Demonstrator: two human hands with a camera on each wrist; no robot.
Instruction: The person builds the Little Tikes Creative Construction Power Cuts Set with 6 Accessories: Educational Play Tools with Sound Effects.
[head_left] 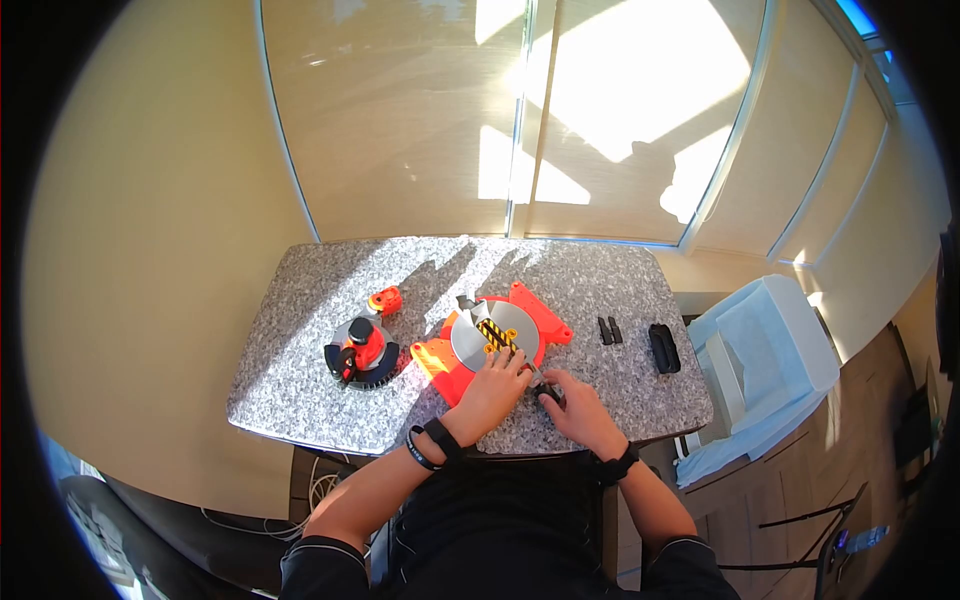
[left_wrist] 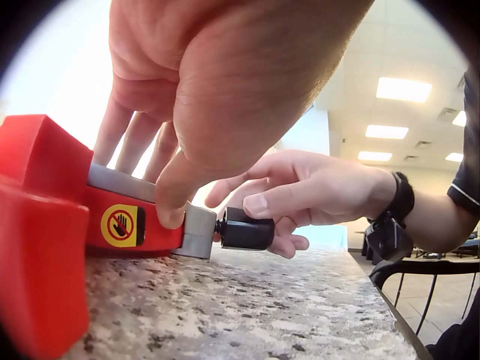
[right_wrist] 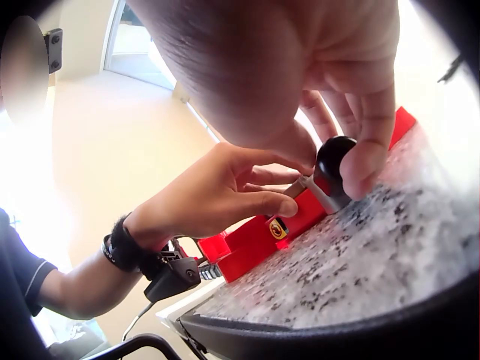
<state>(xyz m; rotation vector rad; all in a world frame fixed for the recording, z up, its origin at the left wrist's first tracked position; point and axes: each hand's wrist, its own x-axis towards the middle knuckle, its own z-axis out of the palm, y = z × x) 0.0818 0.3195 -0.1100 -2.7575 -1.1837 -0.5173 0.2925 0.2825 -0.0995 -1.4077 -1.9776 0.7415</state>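
A red base with a round grey plate [head_left: 470,345] lies on the speckled table. My left hand [head_left: 492,390] rests on the plate's near side, fingers extended over it; in the left wrist view its thumb [left_wrist: 171,196] touches the red side beside a yellow no-hand sticker [left_wrist: 122,226]. At the base's near right edge my right hand [head_left: 582,412] pinches a black knob [left_wrist: 247,229] between thumb and fingers. The knob joins a grey metal end piece [left_wrist: 196,231]. A black-and-yellow striped strip [head_left: 495,337] runs across the plate.
Left on the table stands a red and black saw part [head_left: 366,345] with an orange-red piece [head_left: 385,300] behind it. To the right lie two small black pieces [head_left: 610,330] and a black tray [head_left: 663,349]. A chair with blue cloth [head_left: 765,350] stands beyond the right edge.
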